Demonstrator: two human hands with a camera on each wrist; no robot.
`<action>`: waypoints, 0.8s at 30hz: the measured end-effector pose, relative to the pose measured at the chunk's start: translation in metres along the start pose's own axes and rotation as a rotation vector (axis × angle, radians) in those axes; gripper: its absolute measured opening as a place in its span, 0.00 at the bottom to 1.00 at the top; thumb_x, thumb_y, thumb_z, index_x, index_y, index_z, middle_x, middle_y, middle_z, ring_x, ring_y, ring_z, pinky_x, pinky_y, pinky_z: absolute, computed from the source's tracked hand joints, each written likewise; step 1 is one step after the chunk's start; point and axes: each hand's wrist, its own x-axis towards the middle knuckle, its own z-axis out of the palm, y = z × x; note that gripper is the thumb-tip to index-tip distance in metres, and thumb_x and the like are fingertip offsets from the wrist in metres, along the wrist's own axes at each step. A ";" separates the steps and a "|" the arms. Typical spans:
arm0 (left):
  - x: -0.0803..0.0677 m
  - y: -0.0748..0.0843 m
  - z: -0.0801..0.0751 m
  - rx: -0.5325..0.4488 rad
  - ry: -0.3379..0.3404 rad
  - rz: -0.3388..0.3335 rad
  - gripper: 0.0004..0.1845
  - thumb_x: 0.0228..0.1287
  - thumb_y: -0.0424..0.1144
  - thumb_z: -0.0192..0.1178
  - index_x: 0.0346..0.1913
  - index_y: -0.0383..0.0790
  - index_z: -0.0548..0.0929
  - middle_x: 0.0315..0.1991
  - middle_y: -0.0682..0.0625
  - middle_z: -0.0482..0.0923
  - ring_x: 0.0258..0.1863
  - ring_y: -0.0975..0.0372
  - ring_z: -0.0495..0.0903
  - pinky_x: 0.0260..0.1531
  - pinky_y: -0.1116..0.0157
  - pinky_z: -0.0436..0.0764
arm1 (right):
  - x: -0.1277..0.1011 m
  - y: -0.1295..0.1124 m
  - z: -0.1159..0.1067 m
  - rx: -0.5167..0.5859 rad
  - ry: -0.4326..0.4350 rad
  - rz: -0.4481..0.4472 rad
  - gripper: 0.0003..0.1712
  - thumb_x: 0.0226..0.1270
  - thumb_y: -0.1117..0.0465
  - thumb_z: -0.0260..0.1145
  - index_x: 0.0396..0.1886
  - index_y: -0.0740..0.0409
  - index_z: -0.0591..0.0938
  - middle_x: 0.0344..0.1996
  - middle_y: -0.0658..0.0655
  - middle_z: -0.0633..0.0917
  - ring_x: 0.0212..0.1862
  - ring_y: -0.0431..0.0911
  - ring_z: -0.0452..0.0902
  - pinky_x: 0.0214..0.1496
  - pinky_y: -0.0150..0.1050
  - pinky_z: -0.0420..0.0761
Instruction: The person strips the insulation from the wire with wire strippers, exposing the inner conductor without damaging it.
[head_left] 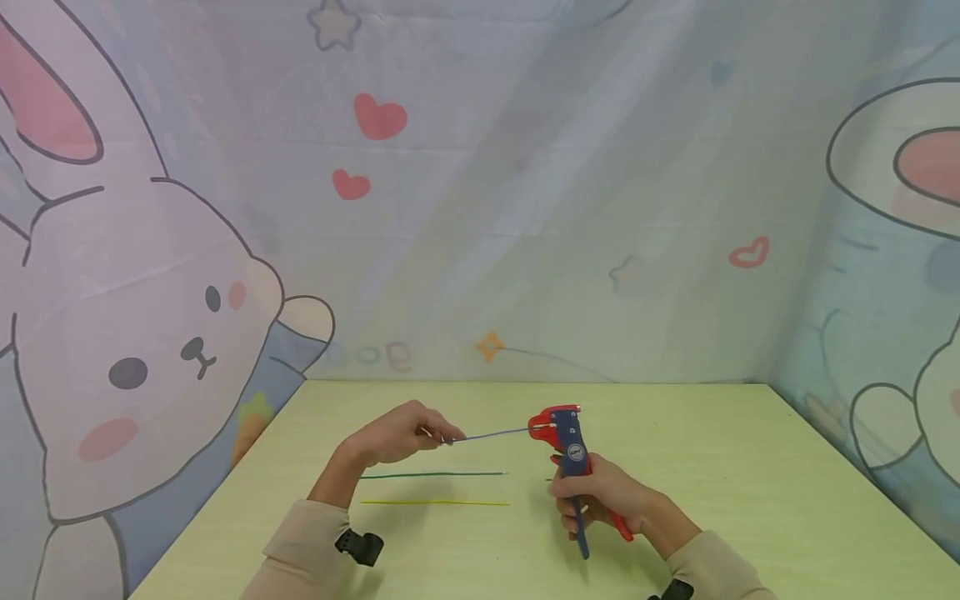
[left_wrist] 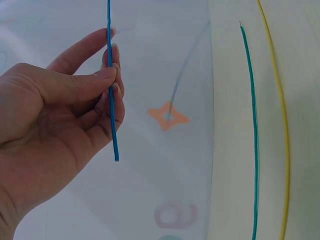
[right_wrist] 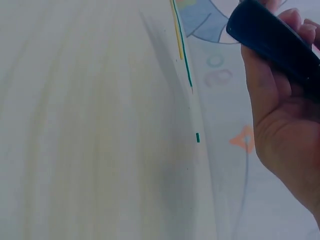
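My left hand (head_left: 408,432) pinches a blue wire (head_left: 495,433) between thumb and fingers, above the table. In the left wrist view the wire (left_wrist: 110,55) runs past the thumb, with a short tail below the fingers. The wire's far end reaches into the red jaws of a wire stripper (head_left: 572,446) with a dark blue body. My right hand (head_left: 600,493) grips the stripper by its handles, jaws pointing left. In the right wrist view only the dark handle (right_wrist: 280,42) shows, with the right hand's palm (right_wrist: 290,120) behind it.
A green wire (head_left: 431,475) with a bared tip and a yellow wire (head_left: 435,502) lie side by side on the pale table (head_left: 750,467). A short green piece (right_wrist: 198,137) lies beyond the green wire's end. A printed cloth backdrop (head_left: 525,208) rises behind the table.
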 end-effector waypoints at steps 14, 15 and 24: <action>0.001 0.003 0.000 -0.009 0.066 -0.018 0.18 0.71 0.22 0.54 0.55 0.39 0.87 0.52 0.46 0.84 0.53 0.53 0.81 0.49 0.61 0.80 | 0.004 0.001 0.007 -0.014 0.062 -0.060 0.10 0.70 0.62 0.65 0.29 0.58 0.75 0.18 0.52 0.78 0.21 0.46 0.78 0.31 0.45 0.84; 0.000 0.004 0.000 -0.006 0.074 -0.018 0.18 0.71 0.22 0.54 0.54 0.39 0.87 0.52 0.46 0.84 0.53 0.53 0.81 0.49 0.60 0.80 | 0.004 0.001 0.008 -0.021 0.064 -0.064 0.10 0.70 0.62 0.65 0.29 0.58 0.75 0.18 0.52 0.78 0.21 0.45 0.78 0.31 0.45 0.84; -0.002 0.010 -0.002 0.068 0.135 -0.023 0.18 0.71 0.21 0.54 0.52 0.39 0.89 0.46 0.51 0.83 0.49 0.54 0.81 0.49 0.58 0.80 | 0.005 0.001 0.013 -0.032 0.082 -0.093 0.10 0.68 0.66 0.63 0.27 0.59 0.73 0.15 0.51 0.75 0.17 0.43 0.73 0.24 0.40 0.80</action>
